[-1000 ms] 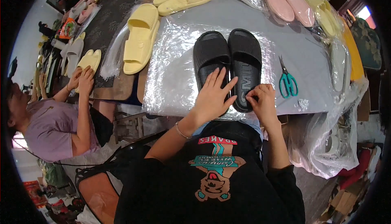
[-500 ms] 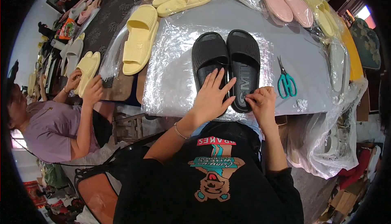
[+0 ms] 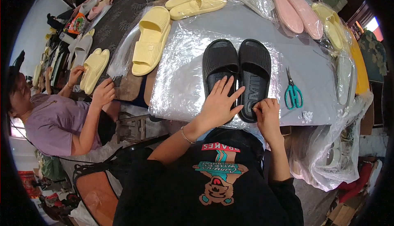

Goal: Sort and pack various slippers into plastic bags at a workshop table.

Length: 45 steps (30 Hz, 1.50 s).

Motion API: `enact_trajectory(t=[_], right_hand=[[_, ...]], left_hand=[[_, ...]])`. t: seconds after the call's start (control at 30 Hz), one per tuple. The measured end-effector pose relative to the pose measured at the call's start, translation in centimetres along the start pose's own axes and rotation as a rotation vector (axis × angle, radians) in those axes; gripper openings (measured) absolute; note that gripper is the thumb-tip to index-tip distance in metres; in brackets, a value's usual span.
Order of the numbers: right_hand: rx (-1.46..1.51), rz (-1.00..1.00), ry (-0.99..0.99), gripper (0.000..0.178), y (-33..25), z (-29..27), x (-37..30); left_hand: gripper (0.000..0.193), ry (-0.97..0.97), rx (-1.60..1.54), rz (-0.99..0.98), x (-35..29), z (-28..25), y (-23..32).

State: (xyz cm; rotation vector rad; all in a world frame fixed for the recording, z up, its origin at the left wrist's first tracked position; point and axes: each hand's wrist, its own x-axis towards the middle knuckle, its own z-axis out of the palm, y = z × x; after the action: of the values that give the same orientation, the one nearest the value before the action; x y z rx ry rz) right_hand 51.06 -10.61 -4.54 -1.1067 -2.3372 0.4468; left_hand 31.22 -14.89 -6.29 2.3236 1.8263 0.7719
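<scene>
A pair of black slide sandals lies side by side, toes away from me, on clear plastic bags (image 3: 176,76). My left hand (image 3: 219,105) rests with fingers spread across the footbed of the left black slide (image 3: 221,53). At the heel edge of the right black slide (image 3: 254,59), my right hand (image 3: 267,113) is closed in a pinch. Whatever is between its fingertips, if anything, is too small to make out. Scissors with teal handles (image 3: 293,96) lie on the grey tabletop (image 3: 312,70), to the right of the slides.
Yellow slides (image 3: 150,41) lie left of the bags, with more yellow slides (image 3: 197,6) behind. Bagged pink slides (image 3: 299,14) are at the far right. Plastic sheeting (image 3: 324,160) hangs off the right edge. A co-worker (image 3: 57,121) at left handles yellow slides (image 3: 95,71).
The view has shifted, so the table sits further right and lower. Both my hands keep their places on the black slides. The co-worker's nearer hand has come away from the yellow slides.
</scene>
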Motion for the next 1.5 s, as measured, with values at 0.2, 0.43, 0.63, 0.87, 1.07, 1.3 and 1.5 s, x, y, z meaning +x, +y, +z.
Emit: enact_trajectory(t=[0.2, 0.43, 0.63, 0.87, 1.07, 1.3, 1.5], right_hand=[[0.201, 0.135, 0.163, 0.007, 1.3, -3.4, -1.4], [0.159, 0.632, 0.397, 0.017, 17.6, -7.8, -7.4], [0.224, 0.707, 0.432, 0.02, 22.2, -6.0, -9.1], [0.101, 0.781, 0.57, 0.018, 19.3, -6.1, -8.2], [-0.157, 0.418, 0.619, 0.016, 10.8, -4.8, -4.1], [0.142, 0.132, 0.222, 0.038, 4.4, 1.4, 0.3], [0.141, 0.157, 0.193, 0.04, 5.2, 3.3, -0.6]], left_hand=[[0.056, -0.021, 0.014, -0.014, -0.2, -0.2, -0.4], [0.055, -0.042, 0.022, -0.001, 0.1, -0.2, -0.1], [0.054, -0.039, 0.028, 0.001, 0.0, -0.1, 0.0], [0.055, -0.027, 0.026, 0.0, -0.3, 0.0, 0.0], [0.053, 0.004, 0.015, -0.001, 0.0, -0.1, 0.1], [0.052, 0.072, -0.019, -0.14, 2.7, 0.0, 0.0], [0.053, 0.109, 0.063, -0.234, 4.6, 1.3, -0.1]])
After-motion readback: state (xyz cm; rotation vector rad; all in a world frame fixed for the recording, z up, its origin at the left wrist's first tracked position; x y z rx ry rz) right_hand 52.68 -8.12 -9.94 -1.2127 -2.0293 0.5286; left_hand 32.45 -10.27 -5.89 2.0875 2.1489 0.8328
